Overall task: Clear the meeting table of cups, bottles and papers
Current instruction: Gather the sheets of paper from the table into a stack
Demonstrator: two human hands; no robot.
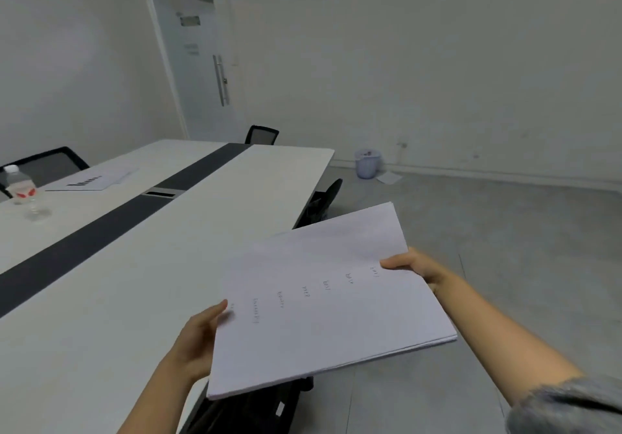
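White table [101, 315] with dark centre strip [111, 221] fills a grey-floored room.

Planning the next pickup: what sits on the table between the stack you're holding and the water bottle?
Head view: only bare white table top and its dark centre strip lie between the paper stack and the water bottle.

We're in dim, flat, greyish light; wide-angle bending warps edges at nine and three o'clock, everything slightly soft, shadows faint.
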